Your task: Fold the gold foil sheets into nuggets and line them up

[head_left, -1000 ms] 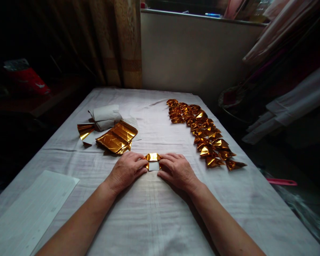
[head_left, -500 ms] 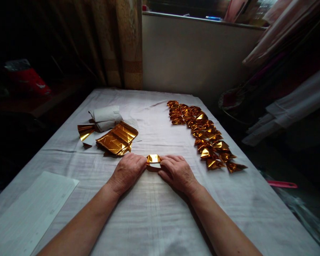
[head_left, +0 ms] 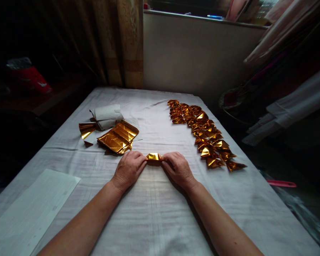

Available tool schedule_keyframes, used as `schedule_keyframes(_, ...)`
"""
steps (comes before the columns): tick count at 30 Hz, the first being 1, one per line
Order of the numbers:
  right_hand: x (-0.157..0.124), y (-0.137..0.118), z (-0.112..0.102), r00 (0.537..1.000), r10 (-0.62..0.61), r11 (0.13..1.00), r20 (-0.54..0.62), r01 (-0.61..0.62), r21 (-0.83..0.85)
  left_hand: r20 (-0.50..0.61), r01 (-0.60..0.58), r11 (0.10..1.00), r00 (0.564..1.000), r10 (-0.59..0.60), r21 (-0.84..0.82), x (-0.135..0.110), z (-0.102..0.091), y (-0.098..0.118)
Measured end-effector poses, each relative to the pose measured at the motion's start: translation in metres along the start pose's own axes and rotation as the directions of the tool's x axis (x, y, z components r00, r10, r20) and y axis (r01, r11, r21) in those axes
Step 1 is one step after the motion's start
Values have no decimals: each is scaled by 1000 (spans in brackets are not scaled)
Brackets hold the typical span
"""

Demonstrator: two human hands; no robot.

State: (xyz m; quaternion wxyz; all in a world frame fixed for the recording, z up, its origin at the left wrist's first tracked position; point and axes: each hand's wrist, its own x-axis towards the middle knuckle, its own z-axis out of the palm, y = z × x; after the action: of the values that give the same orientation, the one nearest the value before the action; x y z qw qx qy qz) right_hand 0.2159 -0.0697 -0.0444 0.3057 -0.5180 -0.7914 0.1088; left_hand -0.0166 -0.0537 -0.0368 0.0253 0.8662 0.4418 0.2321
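Left hand [head_left: 130,167] and right hand [head_left: 179,169] curled closed, pinching opposite ends of folded gold foil [head_left: 154,156], white cloth [head_left: 154,213] beneath

My view of the folded gold foil's [head_left: 154,156] ends is blocked by fingers [head_left: 141,161]; the paper sheet [head_left: 34,213] runs out of sight.

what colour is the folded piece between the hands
The folded piece is shiny gold, seen best in the head view.

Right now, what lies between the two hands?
In the head view, a folded gold foil piece lies between the left hand and the right hand, held at both ends.
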Motion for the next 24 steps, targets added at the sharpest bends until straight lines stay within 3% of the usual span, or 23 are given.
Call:
schedule_keyframes(6, 0, 2, 4, 1000, -20, 999, 20, 21, -28, 18, 23, 1000, 1000, -23, 17, 0, -1, 2)
schedule_keyframes(13, 16, -6, 4, 985, 141, 984, 103, -128, -126, 7, 165, 986, 986, -165, -22, 5, 1, 3)
schedule_keyframes(24, 15, -7, 17, 981, 195, 951, -3, -190, -246, 11, 246, 969, 969, -246, 32, 8, 4, 10)
